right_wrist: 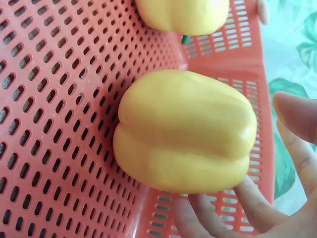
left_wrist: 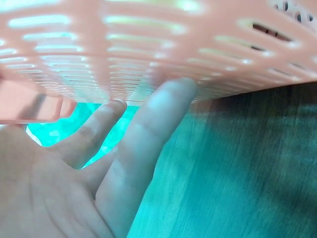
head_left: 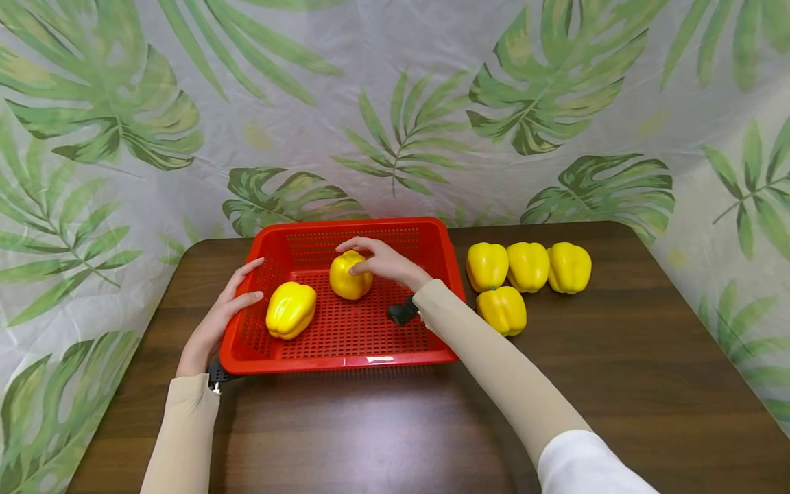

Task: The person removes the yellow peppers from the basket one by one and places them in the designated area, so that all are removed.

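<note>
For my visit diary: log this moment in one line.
right hand: at yellow bell pepper in red plastic basket | left hand: against basket's left wall | second pepper: in basket | four peppers: on table

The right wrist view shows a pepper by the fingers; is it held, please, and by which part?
The pepper appears not held: the right hand has fingers at its side, but the thumb stands clear.

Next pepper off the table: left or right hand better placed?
Right hand, likely: four peppers lie on the table to the basket's right, nearer that hand. It must first leave the pepper at its fingers, though. Left hand touches the basket's opposite side.
</note>
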Motion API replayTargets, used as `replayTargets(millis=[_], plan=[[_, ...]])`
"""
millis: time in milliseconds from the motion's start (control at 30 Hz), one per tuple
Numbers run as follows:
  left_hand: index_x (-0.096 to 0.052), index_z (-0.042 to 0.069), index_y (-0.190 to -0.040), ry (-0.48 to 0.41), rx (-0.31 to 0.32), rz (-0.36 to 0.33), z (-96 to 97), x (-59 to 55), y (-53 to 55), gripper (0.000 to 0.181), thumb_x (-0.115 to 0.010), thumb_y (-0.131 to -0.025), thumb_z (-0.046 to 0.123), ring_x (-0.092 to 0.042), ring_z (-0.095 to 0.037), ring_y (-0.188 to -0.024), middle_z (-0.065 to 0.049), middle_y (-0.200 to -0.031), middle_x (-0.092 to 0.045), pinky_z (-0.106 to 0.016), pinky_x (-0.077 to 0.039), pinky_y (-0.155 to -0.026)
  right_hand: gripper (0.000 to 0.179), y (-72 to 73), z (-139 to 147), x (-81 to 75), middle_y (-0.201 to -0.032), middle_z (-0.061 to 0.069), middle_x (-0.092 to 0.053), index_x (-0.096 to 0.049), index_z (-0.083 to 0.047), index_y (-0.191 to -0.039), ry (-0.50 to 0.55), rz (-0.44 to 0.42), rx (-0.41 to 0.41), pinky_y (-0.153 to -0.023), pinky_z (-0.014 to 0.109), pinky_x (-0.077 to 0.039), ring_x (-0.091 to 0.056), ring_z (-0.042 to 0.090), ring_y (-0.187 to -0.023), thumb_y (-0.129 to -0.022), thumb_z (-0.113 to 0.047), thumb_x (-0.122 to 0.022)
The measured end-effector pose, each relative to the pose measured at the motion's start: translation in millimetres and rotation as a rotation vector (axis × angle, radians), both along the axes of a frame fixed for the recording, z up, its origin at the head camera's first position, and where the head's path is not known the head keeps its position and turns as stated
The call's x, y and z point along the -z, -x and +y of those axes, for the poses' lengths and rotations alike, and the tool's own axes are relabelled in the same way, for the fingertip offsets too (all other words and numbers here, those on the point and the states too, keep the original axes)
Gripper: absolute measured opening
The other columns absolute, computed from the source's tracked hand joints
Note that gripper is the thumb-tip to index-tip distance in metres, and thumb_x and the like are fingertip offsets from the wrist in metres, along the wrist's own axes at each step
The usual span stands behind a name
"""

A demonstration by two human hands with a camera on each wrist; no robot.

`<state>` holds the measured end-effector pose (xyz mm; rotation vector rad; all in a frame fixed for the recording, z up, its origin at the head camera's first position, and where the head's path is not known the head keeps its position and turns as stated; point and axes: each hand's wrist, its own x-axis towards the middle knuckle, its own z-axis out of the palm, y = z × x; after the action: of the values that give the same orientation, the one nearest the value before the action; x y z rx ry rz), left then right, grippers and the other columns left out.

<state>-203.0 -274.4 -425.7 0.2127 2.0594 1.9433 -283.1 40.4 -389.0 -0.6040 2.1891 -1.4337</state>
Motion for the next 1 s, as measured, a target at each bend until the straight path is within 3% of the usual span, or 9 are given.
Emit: replayTargets(millis=[300,733,1000], plan=[[-0.016,0.029,-0.152,0.011,-0.004,-0.002,0.0,-2.0,-0.9,0.060,-0.046,-0.101,0.020,-0.043,-0.024,-0.120,-0.014,-0.152,-0.014,-0.035,-0.051,-0.086,0.041,2.3,-13.5,2.5,-0.139,0.007,-0.046,-0.056,-0.006,-0.132,-0.052,0.001,-0.071,-0.098,0.039,-0.039,-0.037,0.024,-0.127,-0.092,-0.002,-0.056],[-0.015,0.028,-0.153,-0.003,0.007,0.003,-0.5,-0.7,-0.4,0.061,-0.046,-0.101,0.021,-0.045,-0.023,-0.119,-0.015,-0.152,-0.014,-0.036,-0.051,-0.086,0.041,2.9,-12.2,5.3,-0.142,0.009,-0.042,-0.060,-0.008,-0.130,-0.145,0.081,-0.057,-0.095,0.038,-0.041,-0.039,0.025,-0.125,-0.089,-0.001,-0.059],[-0.015,0.028,-0.153,-0.007,0.007,0.001,-1.0,-0.9,-1.1,0.061,-0.046,-0.101,0.021,-0.046,-0.022,-0.118,-0.015,-0.151,-0.014,-0.037,-0.051,-0.086,0.041,1.8,-1.1,5.3,-0.139,0.012,-0.039,-0.059,-0.010,-0.130,-0.127,0.099,-0.044,-0.094,0.039,-0.041,-0.038,0.026,-0.122,-0.090,-0.004,-0.060]])
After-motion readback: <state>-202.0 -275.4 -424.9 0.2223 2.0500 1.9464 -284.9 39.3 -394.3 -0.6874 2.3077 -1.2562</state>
